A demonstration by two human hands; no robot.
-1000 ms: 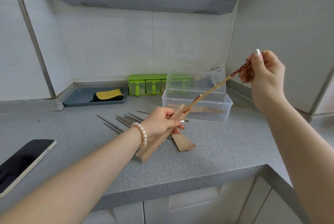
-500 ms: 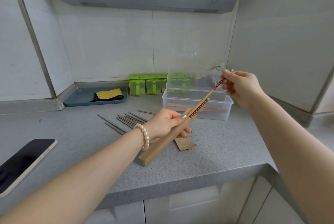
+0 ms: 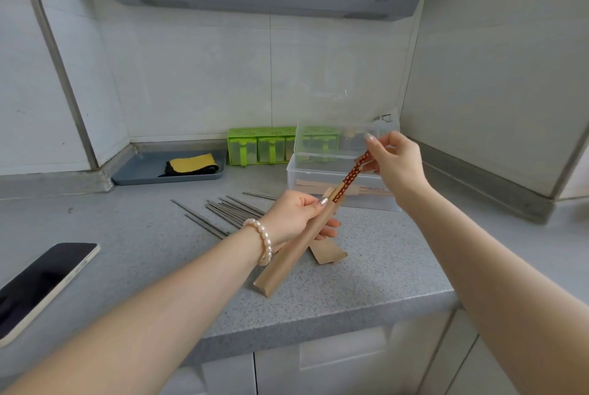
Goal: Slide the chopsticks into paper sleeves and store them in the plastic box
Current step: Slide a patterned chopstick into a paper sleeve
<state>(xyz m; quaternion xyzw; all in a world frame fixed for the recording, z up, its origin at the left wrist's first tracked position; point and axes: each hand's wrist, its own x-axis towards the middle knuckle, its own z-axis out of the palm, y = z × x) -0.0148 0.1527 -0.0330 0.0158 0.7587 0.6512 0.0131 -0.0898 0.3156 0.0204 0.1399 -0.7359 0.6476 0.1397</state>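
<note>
My left hand grips a long brown paper sleeve, tilted with its open end up and to the right. Wooden chopsticks with a red patterned top stick out of that open end; most of their length is inside the sleeve. My right hand pinches their top end. Behind my hands stands the clear plastic box with its lid up; sleeved chopsticks lie inside. Several grey metal chopsticks lie loose on the counter, and another paper sleeve lies flat beneath my left hand.
A phone lies at the counter's left front. A grey tray with a yellow and black cloth sits at the back left. A green seasoning rack stands against the wall. The counter edge runs below my forearms.
My right hand has come down and left toward the sleeve, pushing the chopsticks much deeper into it. My left hand has kept its hold on the sleeve.
</note>
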